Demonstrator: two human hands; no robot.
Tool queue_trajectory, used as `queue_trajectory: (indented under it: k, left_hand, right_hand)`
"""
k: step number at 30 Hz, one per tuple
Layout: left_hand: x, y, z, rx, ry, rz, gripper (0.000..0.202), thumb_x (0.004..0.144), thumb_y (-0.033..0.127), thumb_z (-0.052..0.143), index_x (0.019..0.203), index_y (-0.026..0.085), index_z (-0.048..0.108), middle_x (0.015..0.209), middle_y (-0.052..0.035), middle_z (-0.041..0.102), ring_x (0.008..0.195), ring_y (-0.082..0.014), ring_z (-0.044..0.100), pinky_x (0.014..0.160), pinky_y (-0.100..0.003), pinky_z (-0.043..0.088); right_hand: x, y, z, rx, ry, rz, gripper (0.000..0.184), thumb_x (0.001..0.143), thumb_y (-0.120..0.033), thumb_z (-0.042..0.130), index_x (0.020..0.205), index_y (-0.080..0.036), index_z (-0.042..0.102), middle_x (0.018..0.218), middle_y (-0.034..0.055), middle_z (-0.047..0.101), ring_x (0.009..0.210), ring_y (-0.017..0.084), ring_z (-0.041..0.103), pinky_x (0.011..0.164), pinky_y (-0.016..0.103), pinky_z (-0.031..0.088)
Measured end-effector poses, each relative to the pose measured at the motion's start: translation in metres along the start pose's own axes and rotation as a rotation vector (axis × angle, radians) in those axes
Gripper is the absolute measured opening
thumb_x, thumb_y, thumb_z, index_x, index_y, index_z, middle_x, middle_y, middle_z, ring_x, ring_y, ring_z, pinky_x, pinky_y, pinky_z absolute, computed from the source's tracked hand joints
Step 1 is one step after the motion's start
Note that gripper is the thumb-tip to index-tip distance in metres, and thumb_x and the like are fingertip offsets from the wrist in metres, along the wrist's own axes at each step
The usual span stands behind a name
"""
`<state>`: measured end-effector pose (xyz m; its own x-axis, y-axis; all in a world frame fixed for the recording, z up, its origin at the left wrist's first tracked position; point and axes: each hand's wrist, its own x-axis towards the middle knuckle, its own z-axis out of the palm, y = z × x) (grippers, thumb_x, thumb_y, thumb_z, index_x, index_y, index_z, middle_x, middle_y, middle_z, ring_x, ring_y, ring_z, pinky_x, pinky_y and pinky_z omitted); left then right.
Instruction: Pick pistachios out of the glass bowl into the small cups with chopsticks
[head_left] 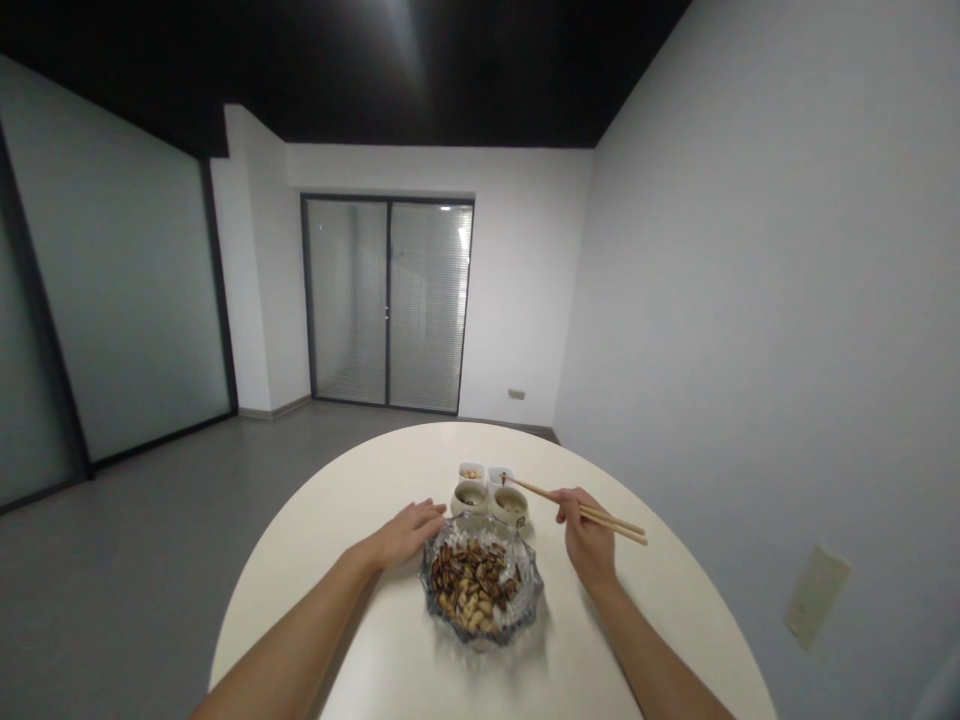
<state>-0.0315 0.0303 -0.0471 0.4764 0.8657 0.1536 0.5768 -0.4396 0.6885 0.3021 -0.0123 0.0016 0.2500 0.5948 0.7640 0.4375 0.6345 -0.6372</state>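
A pair of wooden chopsticks (pixel 535 489) is held by my right hand (pixel 589 545), its fingers closed round them. Their tips reach over the right small white dish (pixel 492 474), where a small dark piece, maybe a seed, shows at the tips. My left hand (pixel 407 536) lies with fingers stretched out against the upper left rim of a clear glass bowl (pixel 531 610). Dark striped seeds (pixel 466 568) and paler nuts (pixel 475 608) fill the bottom of that bowl. Behind it stand two greenish ceramic cups, the left cup (pixel 460 504) and the right cup (pixel 523 507).
Pale pieces lie in the left small white dish (pixel 472 466), beside the other dish. Everything stands on a round cream table (pixel 337 500). A white wall (pixel 750 300) rises close on the right, and glass doors (pixel 388 300) are at the back.
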Motion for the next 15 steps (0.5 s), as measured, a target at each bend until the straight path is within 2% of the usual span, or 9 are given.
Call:
queue_trajectory:
  k: [7,15]
  left_hand:
    - [0.001,-0.001,0.001,-0.009,0.001,-0.006,0.074,0.098,0.080,0.041,0.140,0.026,0.071,0.163,-0.0086,0.053,0.159,-0.0365,0.034,0.134,-0.055,0.013]
    - [0.000,0.001,0.000,-0.021,0.007,0.007,0.072,0.099,0.078,0.041,0.141,0.027,0.071,0.162,-0.0081,0.054,0.158,-0.0382,0.035,0.133,-0.058,0.013]
  right_hand:
    - [0.003,0.020,-0.001,-0.040,0.039,0.003,0.061,0.097,-0.074,0.055,0.073,-0.022,0.075,0.060,0.0011,0.062,0.058,0.021,0.059,0.059,0.032,0.048]
    - [0.000,0.033,0.004,-0.052,-0.036,-0.017,0.056,0.099,-0.069,0.056,0.076,-0.022,0.078,0.064,0.0025,0.066,0.062,0.021,0.062,0.062,0.033,0.049]
